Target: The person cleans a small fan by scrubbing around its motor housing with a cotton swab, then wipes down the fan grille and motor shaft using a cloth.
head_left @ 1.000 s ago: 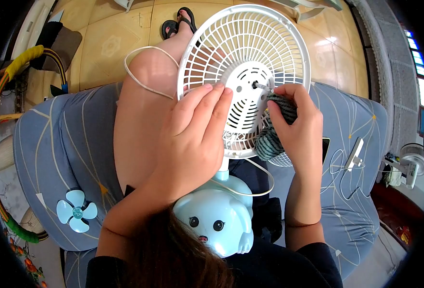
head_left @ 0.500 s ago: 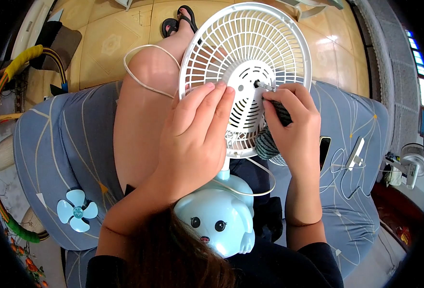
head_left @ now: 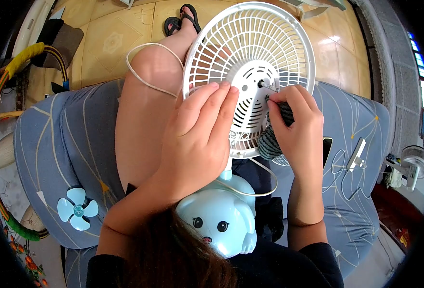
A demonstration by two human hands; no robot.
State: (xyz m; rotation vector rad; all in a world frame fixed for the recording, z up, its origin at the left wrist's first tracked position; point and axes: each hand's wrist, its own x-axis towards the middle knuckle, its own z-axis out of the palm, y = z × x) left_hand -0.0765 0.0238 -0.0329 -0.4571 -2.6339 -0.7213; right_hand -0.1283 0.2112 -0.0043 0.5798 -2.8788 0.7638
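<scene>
A white fan grille (head_left: pixel 250 29) with its motor housing (head_left: pixel 250 103) stands above a light-blue animal-shaped fan base (head_left: pixel 216 218). My left hand (head_left: pixel 197 125) holds the left side of the grille, its fingers lying straight over the ribs; its thumb is hidden. A metal shaft (head_left: pixel 269 87) sticks out of a dark hole in the housing. Beside that shaft, my right hand (head_left: pixel 301 120) is closed in a pinch on a dark striped cloth (head_left: pixel 269 144), which bunches under the palm and hangs down. Whether the cloth touches the shaft, I cannot tell.
A light-blue fan blade (head_left: pixel 78 209) lies on the grey patterned sofa (head_left: pixel 43 158) at left. At right are a phone (head_left: pixel 326 150), a white power strip (head_left: pixel 356 154) and cables. The fan's white cord (head_left: pixel 131 62) loops over my leg. A striped hoop (head_left: pixel 24 60) stands far left.
The fan and both hands shift slightly to the right in view. My right hand's fingertips move a little away from the shaft and pinch closer together on the cloth.
</scene>
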